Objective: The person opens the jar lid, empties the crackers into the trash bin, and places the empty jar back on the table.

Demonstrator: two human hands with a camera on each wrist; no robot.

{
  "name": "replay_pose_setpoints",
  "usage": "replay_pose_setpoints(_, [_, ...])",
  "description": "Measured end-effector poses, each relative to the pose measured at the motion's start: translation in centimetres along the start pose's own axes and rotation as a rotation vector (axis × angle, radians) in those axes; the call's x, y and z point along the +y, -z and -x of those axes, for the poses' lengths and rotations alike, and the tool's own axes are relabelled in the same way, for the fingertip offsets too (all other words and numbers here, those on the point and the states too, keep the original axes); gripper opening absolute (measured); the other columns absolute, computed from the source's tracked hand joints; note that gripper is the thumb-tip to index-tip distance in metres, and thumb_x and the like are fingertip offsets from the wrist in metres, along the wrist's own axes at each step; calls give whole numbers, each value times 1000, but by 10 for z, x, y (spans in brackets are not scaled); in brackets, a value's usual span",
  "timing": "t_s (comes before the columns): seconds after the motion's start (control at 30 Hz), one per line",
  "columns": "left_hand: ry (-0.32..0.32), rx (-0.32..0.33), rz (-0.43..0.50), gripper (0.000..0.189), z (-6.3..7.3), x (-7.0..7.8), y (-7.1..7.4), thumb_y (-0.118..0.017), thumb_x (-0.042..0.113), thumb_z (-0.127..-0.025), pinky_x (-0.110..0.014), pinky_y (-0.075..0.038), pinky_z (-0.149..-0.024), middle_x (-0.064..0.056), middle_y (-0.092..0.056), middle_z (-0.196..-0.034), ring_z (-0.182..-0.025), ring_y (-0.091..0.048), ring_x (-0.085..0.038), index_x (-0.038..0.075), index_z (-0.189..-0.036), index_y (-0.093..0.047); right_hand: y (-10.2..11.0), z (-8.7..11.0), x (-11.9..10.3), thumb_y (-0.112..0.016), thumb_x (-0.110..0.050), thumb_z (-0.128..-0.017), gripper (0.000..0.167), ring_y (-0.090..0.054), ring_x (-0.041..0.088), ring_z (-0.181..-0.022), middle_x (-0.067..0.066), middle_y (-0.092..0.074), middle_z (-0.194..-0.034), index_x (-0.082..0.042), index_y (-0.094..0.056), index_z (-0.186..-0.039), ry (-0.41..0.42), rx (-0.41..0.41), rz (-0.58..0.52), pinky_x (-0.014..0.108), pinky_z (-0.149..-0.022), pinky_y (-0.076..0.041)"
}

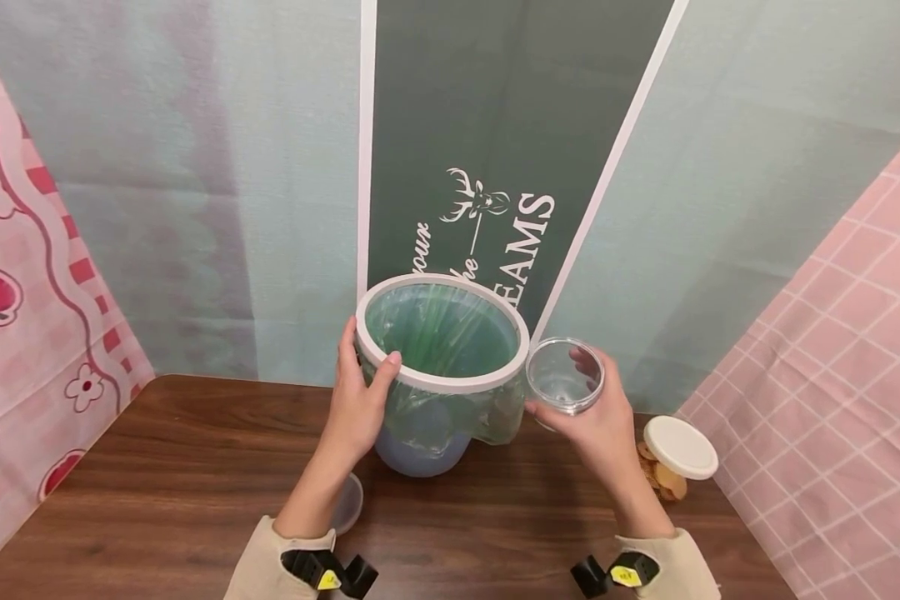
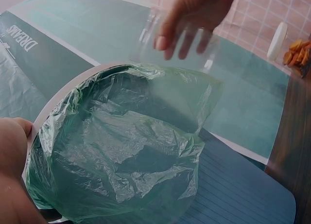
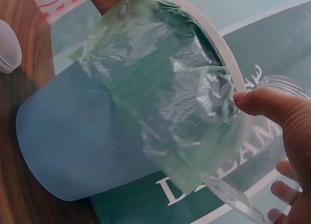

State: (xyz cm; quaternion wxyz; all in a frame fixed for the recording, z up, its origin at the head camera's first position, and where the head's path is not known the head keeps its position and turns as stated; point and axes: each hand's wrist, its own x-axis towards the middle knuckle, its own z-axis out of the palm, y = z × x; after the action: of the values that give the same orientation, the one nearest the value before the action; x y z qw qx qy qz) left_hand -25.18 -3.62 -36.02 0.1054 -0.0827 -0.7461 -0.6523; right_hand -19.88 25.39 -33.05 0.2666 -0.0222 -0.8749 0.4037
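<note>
A blue trash bin (image 1: pixel 420 454) with a white rim (image 1: pixel 450 385) is lined with a thin green plastic bag (image 2: pixel 121 161), whose edge hangs loosely over the outside. My left hand (image 1: pixel 358 412) grips the bin by its rim on the left side, thumb on top of the rim. In my right hand (image 1: pixel 603 425) is a clear plastic jar (image 1: pixel 565 379), its round mouth uncovered. The jar is close beside the bin's right rim in the head view. The right thumb reaches toward the white rim in the right wrist view.
At the right on the brown wooden table (image 1: pixel 172 483) stands a container with a white lid (image 1: pixel 681 447) and orange-brown pieces (image 1: pixel 667 482) inside. A whitish round dish or lid (image 1: pixel 348 504) lies by my left forearm. Patterned cloths hang behind and at both sides.
</note>
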Motion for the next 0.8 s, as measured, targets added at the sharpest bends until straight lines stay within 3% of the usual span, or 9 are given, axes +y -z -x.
replay_pose_setpoints(0.2, [3,3,-3,85,0,-1,0,-56,44,-99,-59,-16,-125,-3,-9,-171,-157,-13,-24,27,-163,-3,-6,16,14,-95,-22,-68,95,-50,19,-133,1,-56,-140,-18,-43,-147,-77,32,-70,17,-99,-42])
replay_pose_setpoints(0.3, [-3,-1,-5,85,-1,-1,0,-56,45,-100,-58,-16,-125,-4,-8,-170,-157,-13,-24,26,-163,-2,-10,23,21,-95,-14,-67,94,-51,12,-128,0,-57,-137,-17,-45,-147,-113,82,-141,10,-96,-40])
replay_pose_setpoints(0.47, [-12,-18,-6,85,-1,-2,-3,-54,45,-101,-58,-17,-125,-4,-7,-171,-158,-12,-24,26,-163,0,-13,31,33,-94,-9,-68,92,-51,5,-121,2,-58,-137,-16,-45,-146,-163,148,-223,7,-96,-40])
replay_pose_setpoints(0.8, [-17,-14,-13,83,-1,-5,-1,-52,46,-102,-59,-17,-125,-3,-6,-171,-158,-11,-25,28,-163,1,-15,31,49,-93,-7,-68,92,-52,6,-121,4,-59,-138,-13,-45,-146,-168,137,-240,6,-96,-40])
